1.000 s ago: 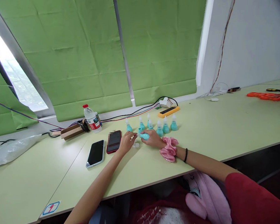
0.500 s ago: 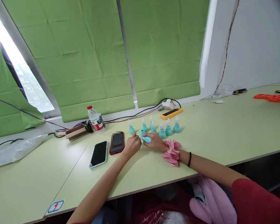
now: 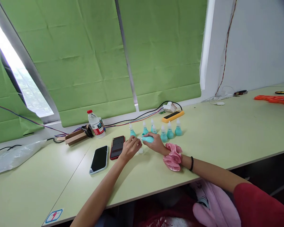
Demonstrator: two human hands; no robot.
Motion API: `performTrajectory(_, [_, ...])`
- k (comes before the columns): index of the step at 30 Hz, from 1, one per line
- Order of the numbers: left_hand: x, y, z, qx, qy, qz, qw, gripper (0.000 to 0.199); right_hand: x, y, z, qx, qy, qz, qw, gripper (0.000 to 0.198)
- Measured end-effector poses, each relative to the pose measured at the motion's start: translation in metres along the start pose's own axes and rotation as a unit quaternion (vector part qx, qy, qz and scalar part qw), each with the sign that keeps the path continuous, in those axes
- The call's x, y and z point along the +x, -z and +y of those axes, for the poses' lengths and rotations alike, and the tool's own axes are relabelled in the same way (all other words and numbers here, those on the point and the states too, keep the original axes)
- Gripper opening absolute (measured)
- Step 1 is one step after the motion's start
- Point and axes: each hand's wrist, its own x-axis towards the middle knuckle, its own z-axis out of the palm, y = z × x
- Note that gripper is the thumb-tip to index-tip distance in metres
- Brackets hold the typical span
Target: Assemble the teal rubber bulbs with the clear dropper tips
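Note:
My right hand (image 3: 157,144) is closed round a teal squeeze bulb (image 3: 147,139), which lies sideways with its neck toward my left hand. My left hand (image 3: 132,148) pinches a clear nozzle (image 3: 139,138) against the bulb's neck; whether it is seated there I cannot tell. Below the left fingers, on the table, lies another small clear piece (image 3: 140,151). Just behind my hands several teal bulb nasal aspirators (image 3: 163,136) stand upright with clear tips. Among them one teal bulb (image 3: 143,134) shows an open neck without a tip, partly hidden by my right hand.
Left of my hands lie a red-cased phone (image 3: 117,147) and a pale-cased phone (image 3: 98,160). Farther back are a water bottle (image 3: 96,124), a cardboard box (image 3: 76,137) and a yellow power strip (image 3: 172,116). Orange parts (image 3: 273,99) lie far right.
My left hand has turned and lowered slightly, bringing the clear nozzle to the held bulb's neck. A small clear piece now shows under its fingers. The camera view has shifted slightly.

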Motion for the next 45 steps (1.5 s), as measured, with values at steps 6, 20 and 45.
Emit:
performTrajectory(6, [-0.001,0.004,0.001,-0.037,0.053,-0.054,0.996,0.013,0.003,0.004,-0.004,0.025,-0.035,0.013,0.999,0.018])
performTrajectory(20, [-0.019,-0.021,0.008,-0.169,0.229,-0.274,0.919,0.012,0.003,0.014,-0.005,-0.03,0.045,-0.017,0.998,0.018])
performTrajectory(45, [0.005,-0.002,0.019,-0.408,0.426,-0.192,0.784,0.06,-0.005,0.005,-0.018,0.27,-0.152,-0.273,0.911,0.028])
